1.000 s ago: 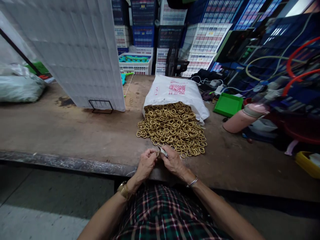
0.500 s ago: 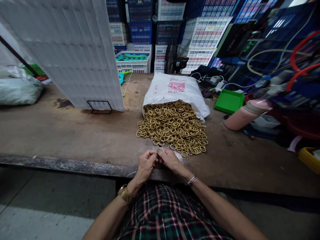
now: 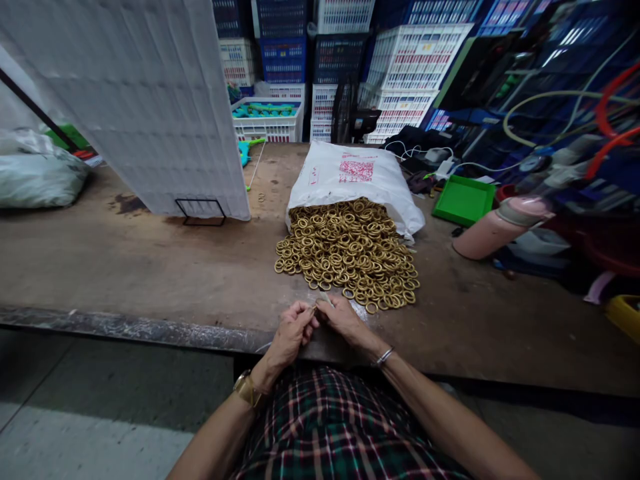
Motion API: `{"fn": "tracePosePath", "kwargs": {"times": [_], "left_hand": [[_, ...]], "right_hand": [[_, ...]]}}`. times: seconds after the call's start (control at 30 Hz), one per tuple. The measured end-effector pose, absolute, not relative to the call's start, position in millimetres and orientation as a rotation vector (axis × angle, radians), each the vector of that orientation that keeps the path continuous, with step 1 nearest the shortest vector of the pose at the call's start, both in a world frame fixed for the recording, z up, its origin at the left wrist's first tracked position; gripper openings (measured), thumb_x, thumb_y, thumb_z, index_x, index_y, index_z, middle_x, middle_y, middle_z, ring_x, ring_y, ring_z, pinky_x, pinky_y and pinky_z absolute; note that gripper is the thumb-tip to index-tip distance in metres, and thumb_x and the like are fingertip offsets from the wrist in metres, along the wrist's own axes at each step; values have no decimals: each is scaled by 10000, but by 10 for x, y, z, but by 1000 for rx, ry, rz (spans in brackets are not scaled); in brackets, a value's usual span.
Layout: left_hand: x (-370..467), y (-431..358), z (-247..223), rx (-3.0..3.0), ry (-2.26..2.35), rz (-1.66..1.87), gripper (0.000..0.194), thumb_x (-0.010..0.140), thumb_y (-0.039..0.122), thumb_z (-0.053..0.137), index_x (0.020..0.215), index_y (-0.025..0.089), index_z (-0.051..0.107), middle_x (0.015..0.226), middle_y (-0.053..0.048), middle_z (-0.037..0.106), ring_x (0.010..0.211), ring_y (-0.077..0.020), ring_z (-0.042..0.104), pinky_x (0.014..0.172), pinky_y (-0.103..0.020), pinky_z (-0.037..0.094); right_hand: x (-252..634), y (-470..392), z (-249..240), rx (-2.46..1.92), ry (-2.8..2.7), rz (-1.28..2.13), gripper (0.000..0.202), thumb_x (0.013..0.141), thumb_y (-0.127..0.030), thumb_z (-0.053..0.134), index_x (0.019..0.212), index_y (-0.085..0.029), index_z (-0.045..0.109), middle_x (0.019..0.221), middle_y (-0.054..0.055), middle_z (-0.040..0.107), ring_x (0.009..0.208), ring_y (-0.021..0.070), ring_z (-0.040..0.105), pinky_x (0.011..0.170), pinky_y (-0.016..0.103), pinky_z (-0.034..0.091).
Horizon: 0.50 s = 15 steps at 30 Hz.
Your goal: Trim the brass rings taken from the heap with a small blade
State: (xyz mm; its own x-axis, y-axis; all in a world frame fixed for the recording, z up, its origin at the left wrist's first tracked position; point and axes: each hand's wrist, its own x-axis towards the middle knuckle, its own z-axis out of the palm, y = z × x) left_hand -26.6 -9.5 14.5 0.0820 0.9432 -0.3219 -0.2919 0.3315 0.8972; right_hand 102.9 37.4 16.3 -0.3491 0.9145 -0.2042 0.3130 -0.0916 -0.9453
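Note:
Close to the table's front edge, my left hand (image 3: pixel 294 331) and my right hand (image 3: pixel 345 321) meet at the fingertips. The fingers of my left hand are closed in a pinch; what lies between them is too small and covered to make out. From the closed fingers of my right hand a thin, pale, blade-like strip (image 3: pixel 326 299) sticks out, its kind unclear. Just beyond both hands lies a heap of brass-coloured rings (image 3: pixel 350 257), spilling from the mouth of a white plastic sack (image 3: pixel 345 173) with red print.
A tall white panel (image 3: pixel 165 113) on a wire stand (image 3: pixel 201 212) rises at left. To the right are a green tray (image 3: pixel 464 201), a tilted pink bottle (image 3: pixel 480 235) and cables. Stacked crates (image 3: pixel 417 60) and a fan (image 3: pixel 343 110) stand beyond the wooden table (image 3: pixel 125 267).
The view has shifted slightly. Both hands stay together at the same place, and the fingers of my left hand have turned a little, with the strip still in my right hand.

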Motion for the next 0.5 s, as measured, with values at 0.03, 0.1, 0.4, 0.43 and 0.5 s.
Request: {"fn": "tracePosePath", "kwargs": {"times": [0.03,0.1,0.4,0.43,0.5], "left_hand": [[-270,-98,138,744,1080,1077,308,703,447,600,717,164,480,567,42,527,381,-30,347,348,-156,236],[-275,-103,137,702,1027,1093,311,693,442,617,723,166,476,590,39,536,390,-30,355,350,-156,226],[-280,-114,152,659,991,1181,296,709,426,621,741,168,479,629,35,539,407,-25,342,357,-150,206],[-283,-116,135,676,1000,1184,294,716,429,615,745,169,479,635,34,544,409,-25,343,358,-150,207],[-290,-120,100,710,1009,1189,289,730,434,600,752,173,478,641,34,547,412,-26,341,362,-150,210]], "right_hand": [[1026,377,160,-1352,-1644,1463,213,746,-289,407,558,-190,424,498,-67,375,468,77,304,480,208,258],[1025,388,151,-1369,-1636,1442,220,750,-294,398,554,-194,409,493,-69,356,465,79,297,479,209,255],[1120,330,149,-1404,-2245,651,131,741,-165,392,714,-190,518,608,-5,498,556,118,390,548,238,247],[1118,304,156,-1400,-2321,601,134,731,-149,402,738,-189,531,625,4,519,564,121,402,552,242,242],[1104,262,170,-1408,-2411,549,150,724,-134,415,774,-186,547,660,19,554,582,127,426,555,247,237]]}}
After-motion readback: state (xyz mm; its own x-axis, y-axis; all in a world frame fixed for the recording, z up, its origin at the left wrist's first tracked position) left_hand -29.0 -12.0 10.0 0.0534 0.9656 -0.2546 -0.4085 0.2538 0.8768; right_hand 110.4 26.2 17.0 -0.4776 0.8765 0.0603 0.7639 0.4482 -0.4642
